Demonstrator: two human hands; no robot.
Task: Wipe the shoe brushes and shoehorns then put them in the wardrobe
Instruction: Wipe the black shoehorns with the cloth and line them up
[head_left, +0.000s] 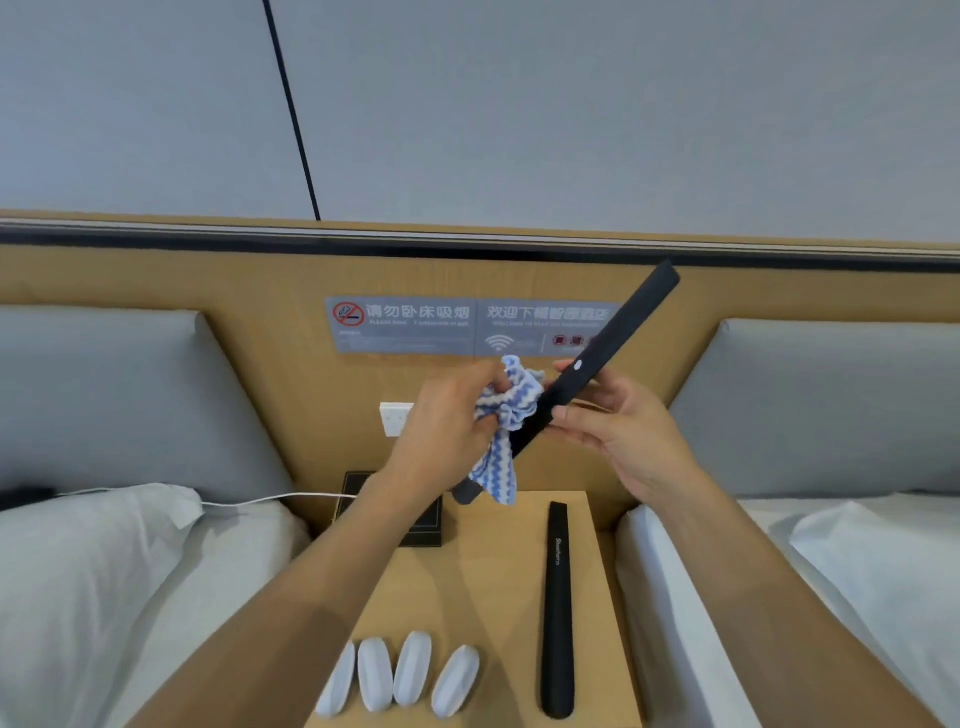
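Observation:
My right hand (618, 431) pinches a long black shoehorn (618, 332) held slanted in the air, its upper end toward the headboard. My left hand (447, 415) grips a bunched blue-and-white striped cloth (506, 410) pressed against the shoehorn's lower part. A second black shoehorn (558, 608) lies lengthwise on the wooden nightstand (493, 571). Several white oval shoe brushes (410, 670) sit in a row at the nightstand's near edge.
Beds with white linen flank the nightstand at left (130, 571) and right (831, 571). A dark tray (423, 525) sits at the nightstand's back left, a white cable (270, 500) runs to it. The wooden headboard carries a grey sign (415, 327) and a wall socket (394, 418).

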